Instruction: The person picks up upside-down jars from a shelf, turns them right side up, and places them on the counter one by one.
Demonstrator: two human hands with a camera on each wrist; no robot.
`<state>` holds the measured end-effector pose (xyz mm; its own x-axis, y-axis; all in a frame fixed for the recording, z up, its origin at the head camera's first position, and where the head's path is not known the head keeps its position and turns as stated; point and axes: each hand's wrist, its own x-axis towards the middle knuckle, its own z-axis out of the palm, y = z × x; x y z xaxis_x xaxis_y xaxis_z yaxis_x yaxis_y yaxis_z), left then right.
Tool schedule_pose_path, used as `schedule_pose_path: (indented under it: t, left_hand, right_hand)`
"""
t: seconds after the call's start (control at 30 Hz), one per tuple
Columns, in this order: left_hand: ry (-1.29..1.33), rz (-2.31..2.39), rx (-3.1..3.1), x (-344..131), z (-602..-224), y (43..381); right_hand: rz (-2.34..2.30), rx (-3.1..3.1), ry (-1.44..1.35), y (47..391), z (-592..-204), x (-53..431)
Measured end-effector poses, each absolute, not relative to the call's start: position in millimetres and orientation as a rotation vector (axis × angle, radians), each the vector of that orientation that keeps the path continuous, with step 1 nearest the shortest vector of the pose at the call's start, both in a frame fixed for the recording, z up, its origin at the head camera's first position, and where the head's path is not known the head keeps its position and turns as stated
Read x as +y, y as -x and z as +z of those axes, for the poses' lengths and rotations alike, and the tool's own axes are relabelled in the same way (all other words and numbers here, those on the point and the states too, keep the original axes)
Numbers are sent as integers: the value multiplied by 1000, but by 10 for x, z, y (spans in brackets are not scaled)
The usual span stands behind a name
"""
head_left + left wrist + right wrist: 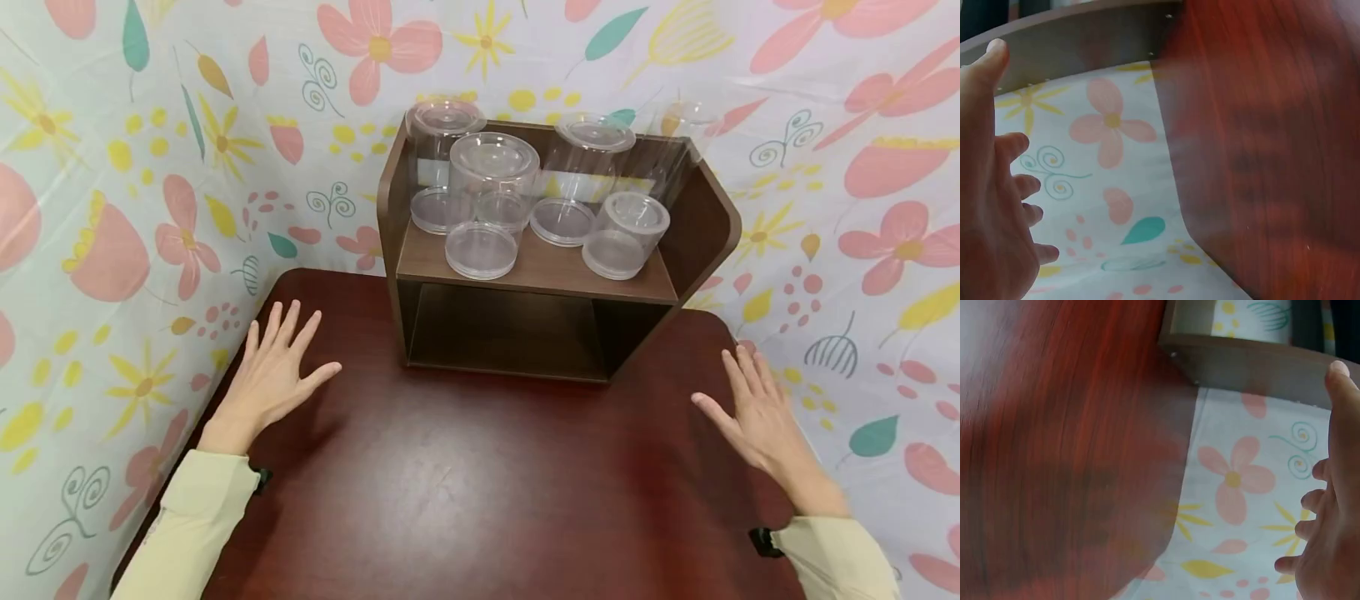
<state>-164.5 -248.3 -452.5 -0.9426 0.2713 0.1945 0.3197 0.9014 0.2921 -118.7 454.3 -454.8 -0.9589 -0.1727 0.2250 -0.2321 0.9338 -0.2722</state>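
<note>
My left hand (272, 372) is held over the left side of the dark red table (450, 483), fingers spread and holding nothing. On the far right, my right hand (761, 417) is likewise spread, with nothing in it. Between and beyond them stands a brown two-level shelf (536, 283). Several clear plastic jars sit on its upper board, among them a tall front jar (491, 167) and a short jar (626, 233). Both wrist views show the hand with thumb apart from the fingers: left hand (991, 187), right hand (1335, 506). Neither hand touches the shelf or a jar.
Flower-patterned cloth (150, 208) hangs behind the table and along both sides. The shelf has tall side panels (708, 217) and an open lower compartment (502, 333). Sleeves and dark wrist straps (765, 542) show at both arms.
</note>
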Motion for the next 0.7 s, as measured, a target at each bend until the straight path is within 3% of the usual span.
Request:
schedule_pose_path:
  t: [0.3,0.7]
  left_hand:
    - [364,-828,-2843,-2245,-4295,1669]
    - [391,-1325,-2480,-1889,-3893,1741]
  right_hand:
    - [755,-2656,-201,1205,-4419,4277]
    - [1296,-2282,-101,1193,-3956,3749]
